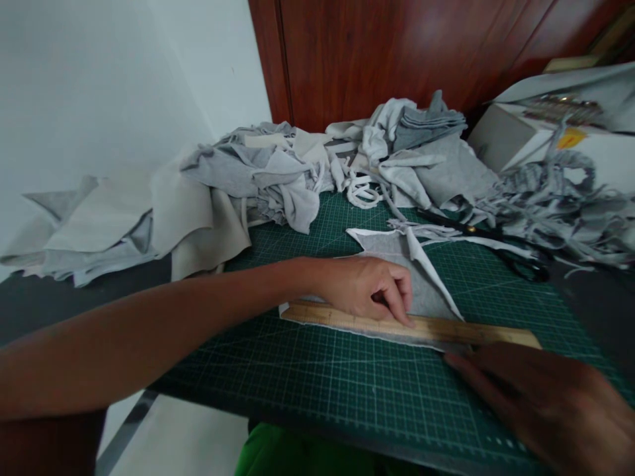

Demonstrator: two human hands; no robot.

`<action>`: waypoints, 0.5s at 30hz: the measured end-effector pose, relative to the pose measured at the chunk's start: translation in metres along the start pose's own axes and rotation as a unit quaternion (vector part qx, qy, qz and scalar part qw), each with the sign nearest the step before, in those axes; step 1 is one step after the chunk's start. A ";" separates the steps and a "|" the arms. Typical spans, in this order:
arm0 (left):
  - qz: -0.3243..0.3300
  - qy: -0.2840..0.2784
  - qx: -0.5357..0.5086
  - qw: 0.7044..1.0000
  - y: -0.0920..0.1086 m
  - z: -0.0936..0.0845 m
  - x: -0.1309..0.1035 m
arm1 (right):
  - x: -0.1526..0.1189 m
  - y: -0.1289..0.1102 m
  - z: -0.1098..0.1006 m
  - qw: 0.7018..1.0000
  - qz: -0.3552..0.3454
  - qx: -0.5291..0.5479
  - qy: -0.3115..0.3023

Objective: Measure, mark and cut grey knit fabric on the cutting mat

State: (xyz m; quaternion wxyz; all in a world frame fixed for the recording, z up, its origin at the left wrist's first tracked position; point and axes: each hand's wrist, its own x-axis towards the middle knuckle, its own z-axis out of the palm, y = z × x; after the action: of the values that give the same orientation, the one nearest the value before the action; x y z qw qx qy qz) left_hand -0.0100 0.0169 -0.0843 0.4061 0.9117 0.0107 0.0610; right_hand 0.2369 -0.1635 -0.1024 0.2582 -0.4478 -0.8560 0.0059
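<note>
A piece of light grey fabric (436, 294) with white edges lies on a green cutting mat (377, 383). Across its near edge lies a wooden ruler (441, 328), with a narrow strip of cloth showing on the near side. My left hand (370, 287) is closed, its curled fingertips pressing the ruler onto the fabric. Close to the ruler's right end, my right hand (540, 396) is closed and slightly blurred, with thumb and fingers at the fabric's near edge. What it holds is hidden; only a small dark tip shows there.
Black-handled scissors (520, 258) lie at the mat's right, beside grey fabric scraps (560, 198). More grey cloth is heaped at the back (288, 172). Large pale pieces (133, 218) lie at the left. A white box (526, 135) stands at the back right, before a reddish wooden panel (397, 53).
</note>
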 end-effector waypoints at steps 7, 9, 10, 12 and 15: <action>-0.031 0.090 0.044 0.995 0.016 0.014 -0.003 | -0.005 0.004 -0.011 0.998 0.021 -0.030 -0.055; -0.038 0.102 0.057 0.992 0.020 0.017 -0.003 | -0.013 0.006 -0.013 0.998 0.014 -0.032 -0.056; -0.046 0.103 0.066 0.991 0.021 0.018 -0.003 | -0.017 0.006 -0.014 0.998 0.011 -0.034 -0.057; -0.051 0.105 0.091 0.989 0.022 0.020 -0.004 | -0.022 0.006 -0.014 0.997 0.005 -0.041 -0.063; -0.047 0.094 0.115 0.988 0.024 0.021 -0.005 | -0.025 0.003 -0.014 0.996 0.005 -0.060 -0.068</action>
State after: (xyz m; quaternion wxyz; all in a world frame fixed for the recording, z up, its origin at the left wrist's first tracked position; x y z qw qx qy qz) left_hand -0.0135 -0.0146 -0.0809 0.2982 0.9410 0.0988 0.1259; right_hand 0.2575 -0.1841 -0.1020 0.1721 -0.4651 -0.8683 -0.0134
